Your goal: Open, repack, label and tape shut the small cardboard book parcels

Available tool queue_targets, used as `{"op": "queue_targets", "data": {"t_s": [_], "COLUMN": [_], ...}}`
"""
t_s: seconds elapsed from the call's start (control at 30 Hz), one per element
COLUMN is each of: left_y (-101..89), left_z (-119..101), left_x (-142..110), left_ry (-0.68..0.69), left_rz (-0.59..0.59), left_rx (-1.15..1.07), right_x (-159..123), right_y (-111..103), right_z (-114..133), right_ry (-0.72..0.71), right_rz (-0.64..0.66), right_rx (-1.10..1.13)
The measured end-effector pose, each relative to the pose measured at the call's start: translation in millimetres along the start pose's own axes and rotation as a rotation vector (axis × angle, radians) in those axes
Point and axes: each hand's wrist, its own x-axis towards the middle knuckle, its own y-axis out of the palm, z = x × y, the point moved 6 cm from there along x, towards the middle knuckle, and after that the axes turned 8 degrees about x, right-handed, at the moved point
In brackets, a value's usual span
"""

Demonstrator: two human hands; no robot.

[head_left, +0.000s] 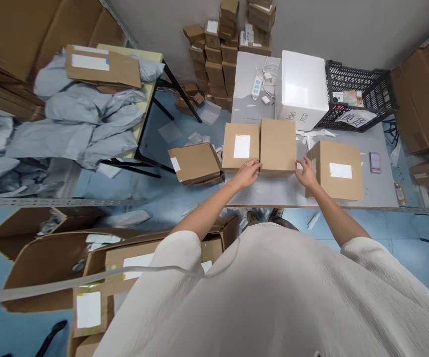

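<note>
A plain cardboard box (278, 144) sits on the grey table between my two hands. At its near left corner, my left hand (249, 171) has its fingertips pressed to the side, close to the seam with a labelled cardboard box (232, 148). My right hand (307, 172) grips the same plain box at its near right edge, with fingers bent. To the right of that hand stands a larger cardboard box (338, 171) with a white label. The undersides of my fingers are hidden.
A white foam box (303, 106) and a black plastic crate (363, 79) stand at the table's back. A phone (375, 162) lies at right, a power strip (256, 87) at back left. Grey parcel bags (76, 106) cover the left table. Open cartons (46, 253) crowd the floor behind left.
</note>
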Motion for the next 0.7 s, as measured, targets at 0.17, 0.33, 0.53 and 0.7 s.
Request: {"op": "queue_targets", "data": {"t_s": [0.17, 0.33, 0.53, 0.7], "left_y": [2.4, 12.3, 28.3, 48.3], "left_z": [-21.3, -49.9, -90.4, -135.7], "left_x": [6.0, 18.8, 49.9, 83.8], "left_ry": [0.050, 0.087, 0.090, 0.057], "left_rz": [-0.008, -0.006, 0.014, 0.043], "left_rx": [-0.017, -0.005, 0.047, 0.084], "right_x": [-15.4, -22.6, -21.7, -16.9], "right_y": [-28.4, -49.0, -73.7, -102.2], "right_z": [-34.4, -68.9, -111.1, -153.1], "right_ry": [-0.023, 0.017, 0.007, 0.027], "right_rz": [-0.089, -0.121, -0.122, -0.090], "right_rx": [0.030, 0.040, 0.048, 0.028]}}
